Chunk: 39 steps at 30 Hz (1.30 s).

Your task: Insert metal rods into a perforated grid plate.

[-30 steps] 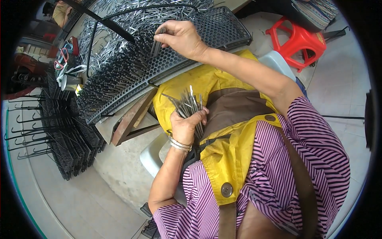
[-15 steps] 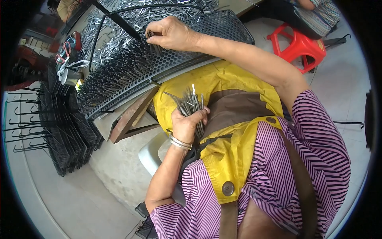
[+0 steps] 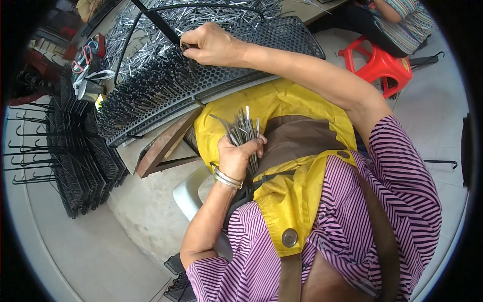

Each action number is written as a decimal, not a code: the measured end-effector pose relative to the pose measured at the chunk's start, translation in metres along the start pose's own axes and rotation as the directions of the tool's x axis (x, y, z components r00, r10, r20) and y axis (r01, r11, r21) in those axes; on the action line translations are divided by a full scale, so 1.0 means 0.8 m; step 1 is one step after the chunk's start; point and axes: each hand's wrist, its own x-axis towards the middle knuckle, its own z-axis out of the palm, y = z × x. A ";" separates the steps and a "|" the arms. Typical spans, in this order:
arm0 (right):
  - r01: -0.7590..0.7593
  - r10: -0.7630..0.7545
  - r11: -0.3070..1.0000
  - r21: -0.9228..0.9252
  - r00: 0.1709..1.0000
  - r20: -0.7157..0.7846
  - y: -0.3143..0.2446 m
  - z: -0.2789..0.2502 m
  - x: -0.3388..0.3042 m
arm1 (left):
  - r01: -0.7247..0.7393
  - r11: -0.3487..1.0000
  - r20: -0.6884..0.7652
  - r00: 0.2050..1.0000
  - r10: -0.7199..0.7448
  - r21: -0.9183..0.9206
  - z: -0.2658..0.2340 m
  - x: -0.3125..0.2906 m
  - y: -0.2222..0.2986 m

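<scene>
A bundle of thin metal rods (image 3: pixel 242 130) is in the closed grip of my left hand (image 3: pixel 236 157), above the yellow apron (image 3: pixel 282 201) on my lap. My right hand (image 3: pixel 214 45) is pinched over the perforated black rack (image 3: pixel 236 65), with a few dark rods between thumb and fingers; their lower part reaches the rack's holes. Left of that hand, many dark rods (image 3: pixel 151 83) stand upright in the holes. The rack's right part shows bare holes. A black wire handle (image 3: pixel 156 22) rises over the rack.
Loose silvery rods (image 3: pixel 126 45) are heaped on the table behind the rack. A metal cup (image 3: pixel 89 91) and scissors (image 3: pixel 83 60) stand at the left. Stacked black racks with hooks (image 3: pixel 83 156) are on the floor. A red stool (image 3: pixel 382 65) is right, near another person (image 3: pixel 402 22).
My right hand has shifted slightly left along the rack and sits a touch lower over the holes. My left hand stays in place with its bundle.
</scene>
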 end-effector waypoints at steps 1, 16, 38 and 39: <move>-0.002 0.002 1.000 0.001 1.000 0.001 -0.001 0.001 0.002 | -0.005 1.000 0.001 1.000 0.005 -0.005 0.000 0.000 -0.001; 0.152 -0.096 0.959 -0.241 0.969 0.229 -0.012 0.015 0.033 | 0.105 0.992 -0.083 0.992 -0.099 0.070 0.009 0.007 0.016; -0.487 0.562 0.514 0.706 0.813 0.151 -0.003 -0.064 -0.084 | -0.053 0.990 -0.147 0.989 0.033 -0.132 0.006 0.004 0.009; -0.524 0.569 0.477 0.705 0.796 0.206 -0.002 -0.066 -0.100 | -0.065 0.992 -0.166 0.985 0.047 -0.105 0.005 0.005 0.007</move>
